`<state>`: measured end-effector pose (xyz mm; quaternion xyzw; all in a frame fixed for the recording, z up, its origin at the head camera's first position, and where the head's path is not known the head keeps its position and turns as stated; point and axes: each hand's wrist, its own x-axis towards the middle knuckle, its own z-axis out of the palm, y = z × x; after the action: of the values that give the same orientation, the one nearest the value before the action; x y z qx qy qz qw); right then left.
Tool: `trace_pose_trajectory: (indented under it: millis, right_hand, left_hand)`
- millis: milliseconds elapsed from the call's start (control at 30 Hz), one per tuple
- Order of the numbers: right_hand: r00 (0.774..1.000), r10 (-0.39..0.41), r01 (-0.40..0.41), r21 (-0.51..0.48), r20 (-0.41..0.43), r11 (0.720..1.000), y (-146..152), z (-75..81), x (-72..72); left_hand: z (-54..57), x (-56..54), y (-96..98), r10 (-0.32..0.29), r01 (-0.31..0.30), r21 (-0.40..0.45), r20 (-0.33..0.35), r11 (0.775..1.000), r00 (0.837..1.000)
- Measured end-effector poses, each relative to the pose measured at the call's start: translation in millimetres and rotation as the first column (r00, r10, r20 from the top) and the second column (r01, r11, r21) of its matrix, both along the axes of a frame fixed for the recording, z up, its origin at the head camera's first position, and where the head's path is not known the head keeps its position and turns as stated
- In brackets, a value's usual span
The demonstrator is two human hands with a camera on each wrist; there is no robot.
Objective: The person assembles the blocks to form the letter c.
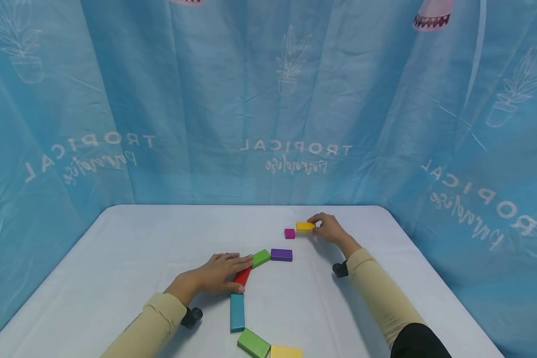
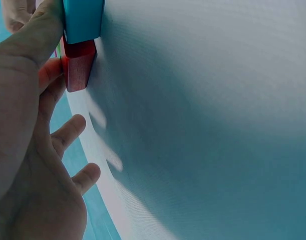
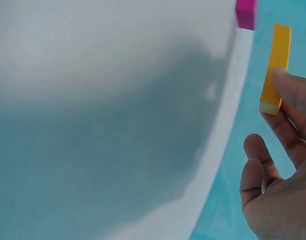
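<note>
My right hand (image 1: 331, 229) pinches one end of a yellow block (image 1: 304, 226) between thumb and fingers, near the far side of the table. In the right wrist view that yellow block (image 3: 276, 65) appears held off the tabletop. Just left of it stands a small magenta cube (image 1: 289, 233). My left hand (image 1: 216, 275) holds a red block (image 1: 243, 276) by its ends, thumb at the near end and fingers at the far end; its other fingers are spread. Beyond the red block sits a green block (image 1: 261, 258), and nearer me a teal block (image 1: 237, 313).
A purple block (image 1: 281, 255) continues the curved row right of the far green block. At the near end lie another green block (image 1: 253, 343) and a second yellow block (image 1: 286, 352), cut off by the frame. A blue printed curtain (image 1: 268, 184) surrounds the white table (image 1: 161, 228).
</note>
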<state>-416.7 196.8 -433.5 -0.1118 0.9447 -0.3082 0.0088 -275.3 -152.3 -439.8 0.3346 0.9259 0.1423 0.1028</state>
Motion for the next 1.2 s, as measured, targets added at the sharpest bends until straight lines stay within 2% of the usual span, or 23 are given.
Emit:
trace_pose_trajectory:
  millis: [100, 333, 500, 833, 1200]
  right_hand:
    - [0.999, 0.026, -0.026, -0.027, -0.024, 0.999, 5, 2.9, 5.2]
    - [0.999, 0.029, -0.030, -0.035, -0.023, 0.999, 15, 7.2, 26.6]
    - [0.999, 0.041, -0.041, -0.045, -0.007, 0.998, 19, 14.9, 51.5]
    - [0.996, 0.088, -0.090, -0.062, -0.030, 0.994, 19, 29.9, 100.5]
    - [0.990, 0.136, -0.139, -0.091, -0.040, 0.986, 21, 26.1, 150.1]
  left_hand:
    - [1.0, 0.7, 0.1, -0.001, 0.001, 0.001, 0.006, 1.000, 1.000]
    - [0.1, 2.6, -0.5, 0.006, -0.006, -0.005, 0.007, 1.000, 1.000]
    - [-0.1, 1.6, -0.6, 0.009, -0.009, -0.002, 0.008, 1.000, 1.000]
    - [1.6, -1.7, -0.6, 0.007, -0.007, -0.011, -0.003, 1.000, 1.000]
    - [0.5, -0.7, 2.0, 0.009, -0.009, 0.002, 0.000, 1.000, 1.000]
